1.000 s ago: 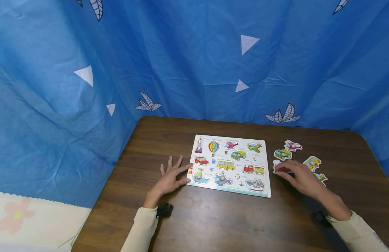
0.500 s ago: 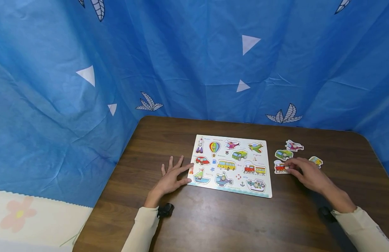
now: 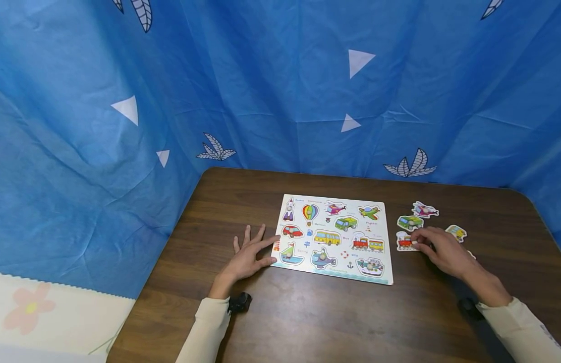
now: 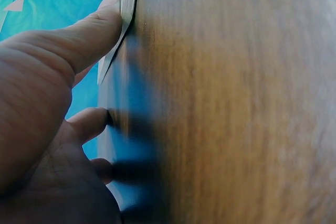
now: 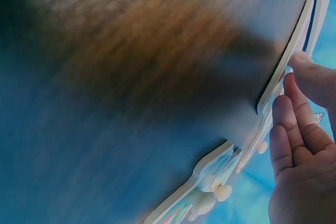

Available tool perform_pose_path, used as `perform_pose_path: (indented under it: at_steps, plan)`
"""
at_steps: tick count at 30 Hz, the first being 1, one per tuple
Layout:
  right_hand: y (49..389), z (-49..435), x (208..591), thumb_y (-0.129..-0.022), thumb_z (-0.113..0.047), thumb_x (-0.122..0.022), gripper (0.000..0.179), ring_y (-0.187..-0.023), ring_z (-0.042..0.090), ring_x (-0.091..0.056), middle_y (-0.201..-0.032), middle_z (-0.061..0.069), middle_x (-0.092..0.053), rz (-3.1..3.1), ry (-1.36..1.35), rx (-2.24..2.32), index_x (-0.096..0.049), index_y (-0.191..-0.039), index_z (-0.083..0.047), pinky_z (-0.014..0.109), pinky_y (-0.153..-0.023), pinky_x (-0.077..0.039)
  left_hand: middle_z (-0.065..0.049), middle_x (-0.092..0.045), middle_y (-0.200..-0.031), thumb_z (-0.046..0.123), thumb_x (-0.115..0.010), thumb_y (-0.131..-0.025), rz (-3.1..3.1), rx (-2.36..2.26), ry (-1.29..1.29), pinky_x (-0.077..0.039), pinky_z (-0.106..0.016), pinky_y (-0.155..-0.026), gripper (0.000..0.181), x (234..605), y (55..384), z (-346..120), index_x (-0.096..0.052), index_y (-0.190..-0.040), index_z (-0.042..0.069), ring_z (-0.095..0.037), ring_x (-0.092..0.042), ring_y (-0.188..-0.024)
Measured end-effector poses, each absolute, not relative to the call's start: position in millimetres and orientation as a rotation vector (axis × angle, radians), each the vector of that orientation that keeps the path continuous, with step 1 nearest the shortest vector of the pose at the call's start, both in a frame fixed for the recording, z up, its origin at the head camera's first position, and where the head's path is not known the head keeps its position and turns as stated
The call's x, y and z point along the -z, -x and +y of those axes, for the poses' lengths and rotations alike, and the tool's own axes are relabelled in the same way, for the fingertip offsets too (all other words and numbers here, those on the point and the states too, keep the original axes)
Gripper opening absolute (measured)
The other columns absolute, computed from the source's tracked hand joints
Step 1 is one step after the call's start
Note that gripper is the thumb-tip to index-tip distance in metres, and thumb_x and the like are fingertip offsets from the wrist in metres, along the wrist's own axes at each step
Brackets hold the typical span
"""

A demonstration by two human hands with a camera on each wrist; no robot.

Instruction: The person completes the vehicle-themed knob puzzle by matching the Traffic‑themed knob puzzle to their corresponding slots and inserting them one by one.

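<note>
On the table lies a white puzzle board (image 3: 353,275) with pictures of vehicles. My left hand (image 3: 245,259) has its fingers spread at the board's left side, with thumb and forefinger on the edge. In the left wrist view, the thumb (image 4: 100,27) rests against that edge. Right of the board, my right hand (image 3: 446,252) pinches the knob of a red train puzzle piece (image 3: 404,241) between thumb and forefinger. The piece lies flat, close over the tabletop. In the right wrist view, the other fingers (image 5: 286,124) curl beneath the forefinger.
Beyond the train lie a green truck piece (image 3: 410,223) and a pink helicopter piece (image 3: 425,209). A yellow bus piece (image 3: 456,233) lies behind my right hand, and another piece is mostly hidden by it. A blue curtain (image 3: 280,91) hangs behind the table (image 3: 317,322).
My right hand has shifted slightly right from over the train piece to its knob, uncovering the red engine and covering more of the bus piece. The left hand holds its place.
</note>
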State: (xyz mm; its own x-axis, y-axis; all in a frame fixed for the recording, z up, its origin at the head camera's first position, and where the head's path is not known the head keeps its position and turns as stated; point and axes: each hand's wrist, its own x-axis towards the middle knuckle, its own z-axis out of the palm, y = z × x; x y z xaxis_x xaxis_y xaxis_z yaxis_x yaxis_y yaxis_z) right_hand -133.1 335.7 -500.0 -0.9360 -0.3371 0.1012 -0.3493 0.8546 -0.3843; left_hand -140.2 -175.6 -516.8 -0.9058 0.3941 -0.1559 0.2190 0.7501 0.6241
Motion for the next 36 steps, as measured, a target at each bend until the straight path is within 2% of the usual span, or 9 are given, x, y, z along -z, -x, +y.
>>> perform_pose_path:
  at_steps: [8,16,23,28,31,36]
  plan:
    - [132.2,336.2,500.3,-0.084,-0.007,-0.078,0.019,-0.079,0.014,-0.053,-0.089,-0.002,-0.064,-2.974,-0.568,-0.606,-0.069,-0.100,-0.011,0.036,-0.071,-0.051,-0.013,-0.012,-0.167,0.036,-0.072,-0.092,2.667,-0.893,-0.468,0.011,-0.076,-0.109,0.061,515.7,140.2,-174.6,-0.050,-0.149,0.033,-0.047,0.013,-0.152]
    - [131.3,333.9,494.8,-0.088,-0.005,-0.074,0.016,-0.086,0.026,-0.059,-0.097,0.010,-0.069,-3.016,-0.529,-0.648,-0.069,-0.104,-0.006,0.055,-0.082,-0.052,-0.013,-0.012,-0.167,0.035,-0.072,-0.092,2.663,-0.909,-0.462,0.012,-0.076,-0.109,0.061,515.0,139.6,-174.3,-0.050,-0.148,0.032,-0.047,0.014,-0.152]
    - [130.8,331.1,490.2,-0.089,-0.005,-0.073,0.017,-0.084,0.025,-0.057,-0.094,0.009,-0.068,-3.019,-0.526,-0.625,-0.068,-0.105,-0.005,0.054,-0.080,-0.052,-0.013,-0.012,-0.167,0.035,-0.072,-0.092,2.671,-0.913,-0.465,0.012,-0.076,-0.109,0.061,516.0,139.7,-175.3,-0.050,-0.148,0.032,-0.047,0.014,-0.152]
    - [131.4,326.8,488.4,-0.089,-0.005,-0.072,0.017,-0.091,0.032,-0.059,-0.099,0.014,-0.070,-3.002,-0.540,-0.624,-0.068,-0.106,-0.005,0.061,-0.085,-0.049,-0.013,-0.012,-0.167,0.035,-0.073,-0.091,2.669,-0.921,-0.466,0.012,-0.076,-0.109,0.061,516.3,139.5,-175.1,-0.051,-0.148,0.032,-0.047,0.014,-0.152]
    - [132.2,323.0,487.6,-0.089,-0.005,-0.073,0.016,-0.091,0.030,-0.059,-0.097,0.011,-0.070,-2.983,-0.561,-0.629,-0.069,-0.105,-0.007,0.058,-0.083,-0.050,-0.013,-0.012,-0.167,0.035,-0.072,-0.092,2.670,-0.917,-0.462,0.012,-0.075,-0.109,0.061,516.1,139.8,-175.0,-0.050,-0.148,0.032,-0.046,0.014,-0.152]
    - [132.4,316.3,488.2,-0.087,-0.004,-0.074,0.017,-0.083,0.018,-0.055,-0.092,0.002,-0.067,-2.904,-0.645,-0.612,-0.069,-0.102,-0.011,0.042,-0.072,-0.050,-0.013,-0.012,-0.167,0.036,-0.072,-0.092,2.672,-0.911,-0.463,0.012,-0.076,-0.109,0.061,516.1,140.0,-174.9,-0.050,-0.148,0.032,-0.047,0.014,-0.152]
